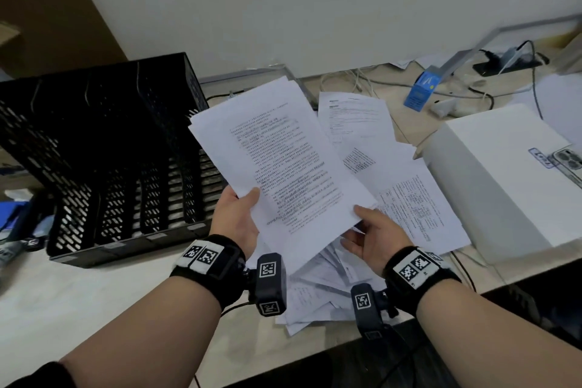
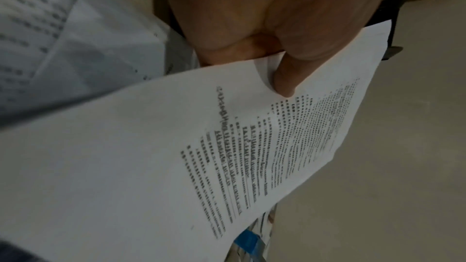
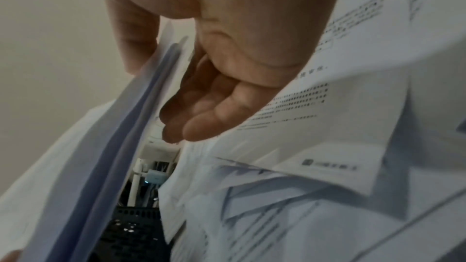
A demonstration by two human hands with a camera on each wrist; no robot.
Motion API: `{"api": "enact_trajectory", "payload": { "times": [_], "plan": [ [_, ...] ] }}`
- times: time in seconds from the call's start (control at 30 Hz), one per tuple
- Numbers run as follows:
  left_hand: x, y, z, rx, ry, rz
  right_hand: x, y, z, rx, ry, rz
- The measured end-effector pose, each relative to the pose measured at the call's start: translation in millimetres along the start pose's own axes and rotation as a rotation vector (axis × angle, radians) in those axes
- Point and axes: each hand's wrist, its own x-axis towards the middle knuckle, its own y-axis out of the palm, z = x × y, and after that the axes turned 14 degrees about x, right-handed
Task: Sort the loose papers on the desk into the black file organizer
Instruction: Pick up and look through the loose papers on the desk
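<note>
Hands [image 1: 239, 217] [image 1: 374, 236] pinch sheaf [image 1: 277, 161] (lower edge) beside organizer [image 1: 104, 151].

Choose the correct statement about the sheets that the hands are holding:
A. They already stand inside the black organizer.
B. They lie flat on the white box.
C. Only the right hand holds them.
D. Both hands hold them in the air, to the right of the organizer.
D: the left hand and the right hand both pinch the held sheets, lifted beside the black file organizer, on its right.

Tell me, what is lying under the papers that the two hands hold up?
Under the held papers, more loose sheets lie scattered on the desk, overlapping. The left hand and right hand grip the bundle. What lies beneath those sheets is covered.
</note>
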Motion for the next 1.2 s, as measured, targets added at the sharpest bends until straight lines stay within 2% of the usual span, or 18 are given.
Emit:
{"api": "enact_trajectory", "payload": {
  "times": [0.07, 0.17, 0.23, 0.37, 0.47, 0.57, 0.63, 0.7, 0.8, 0.9, 1.03, 1.2],
  "plan": [
    [-4, 8, -1, -0.022, -0.009, 0.058, -1, 6, 0, 0.061, 0.006, 0.002],
    [-8, 17, 1, 0.036, -0.022, 0.138, -3, 16, 2, 0.017, -0.004, -0.028],
    [-7, 16, 0, 0.086, -0.013, 0.127, -2, 14, 9, -0.066, -0.118, -0.085],
    [4, 5, -14, 0.139, 0.116, 0.067, -10, -1, 42, -0.351, -0.403, -0.182],
    [14, 5, -36, 0.213, 0.206, 0.064, -23, -6, 70, -0.364, -0.585, -0.157],
    [19, 18, -48, 0.434, 0.301, 0.125, -26, -7, 91, -0.275, -0.675, -0.125],
    [19, 29, -45, 0.584, 0.365, 0.163, -28, -9, 100, -0.231, -0.675, -0.141],
    [20, 36, -38, 0.602, 0.382, 0.157, -30, -13, 101, -0.300, -0.671, -0.136],
    [18, 44, -22, 0.603, 0.307, 0.139, -36, -26, 91, -0.401, -0.634, -0.078],
    [14, 47, 2, 0.634, 0.196, 0.166, -33, -45, 74, -0.482, -0.545, -0.118],
    [9, 47, 17, 0.610, 0.197, 0.234, -29, -56, 61, -0.596, -0.503, -0.169],
    [11, 53, 25, 0.575, 0.174, 0.226, -25, -57, 61, -0.611, -0.492, -0.221]
  ]
}}
